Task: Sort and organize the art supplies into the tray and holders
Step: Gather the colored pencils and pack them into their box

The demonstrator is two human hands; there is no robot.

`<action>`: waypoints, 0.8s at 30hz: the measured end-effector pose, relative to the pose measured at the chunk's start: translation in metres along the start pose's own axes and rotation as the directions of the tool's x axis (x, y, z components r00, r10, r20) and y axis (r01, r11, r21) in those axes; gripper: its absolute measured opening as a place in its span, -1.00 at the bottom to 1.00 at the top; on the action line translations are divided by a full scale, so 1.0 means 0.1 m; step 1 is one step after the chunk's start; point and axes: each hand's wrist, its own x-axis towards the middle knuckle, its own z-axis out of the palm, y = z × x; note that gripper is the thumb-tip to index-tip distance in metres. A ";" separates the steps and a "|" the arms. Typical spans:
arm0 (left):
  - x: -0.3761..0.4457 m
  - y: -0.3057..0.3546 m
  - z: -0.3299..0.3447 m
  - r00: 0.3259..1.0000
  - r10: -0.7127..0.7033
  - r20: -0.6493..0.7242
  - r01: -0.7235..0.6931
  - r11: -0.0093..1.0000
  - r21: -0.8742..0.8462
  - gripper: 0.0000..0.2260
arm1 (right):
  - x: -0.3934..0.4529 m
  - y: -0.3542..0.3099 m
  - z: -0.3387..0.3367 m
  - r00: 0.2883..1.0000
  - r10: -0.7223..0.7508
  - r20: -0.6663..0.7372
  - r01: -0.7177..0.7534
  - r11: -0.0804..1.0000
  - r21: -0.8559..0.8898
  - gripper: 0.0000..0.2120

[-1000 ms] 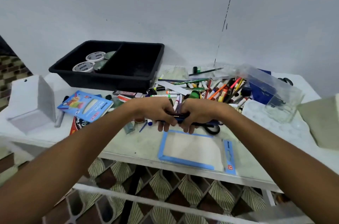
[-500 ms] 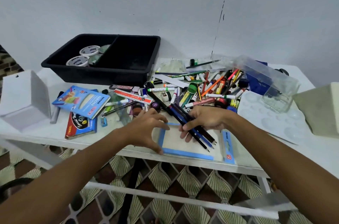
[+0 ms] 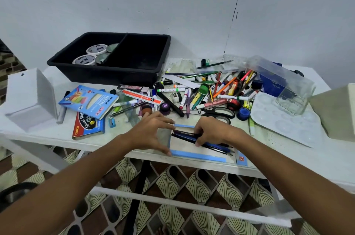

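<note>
A flat blue-edged pencil box lies at the table's front edge. My left hand holds its left end, with the thumb at the near corner and the forefinger at the far corner. My right hand grips a bundle of dark and blue pencils and lays it lengthwise over the box, tips pointing right. A black two-compartment tray stands at the back left with tape rolls in its left compartment. A white holder stands far left and a pale green one far right.
Behind the box lies a heap of markers, pens and paint pots, with black scissors at its near side. A clear plastic box and a white palette are at the right. Two pencil packs and a sharpener are at the left.
Both hands held the pencil bundle together above the table. My left hand let go and took the box's left end. My right hand brought the pencils down and turned them along the box.
</note>
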 end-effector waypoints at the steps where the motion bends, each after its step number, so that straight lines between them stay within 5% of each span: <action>1: 0.00 0.00 0.00 1.000 -0.003 0.003 0.003 1.000 -0.003 -0.18 | -0.01 0.00 0.00 1.000 0.003 -0.022 -0.003 1.000 0.010 -0.82; 10: -0.01 0.05 -0.01 1.000 -0.010 0.020 0.010 1.000 0.015 -0.16 | -0.04 0.02 0.05 0.970 0.008 -0.243 -0.052 0.983 -0.173 -0.82; 14: 0.06 0.14 0.04 0.995 0.079 -0.067 -0.075 0.996 0.058 -0.31 | -0.05 0.01 0.09 0.942 -0.041 -0.333 -0.042 0.970 -0.239 -0.87; 24: 0.26 0.31 0.10 0.988 0.145 0.054 -0.155 0.943 0.295 -0.34 | -0.02 0.06 0.13 0.941 -0.043 -0.335 -0.054 0.960 -0.275 -0.88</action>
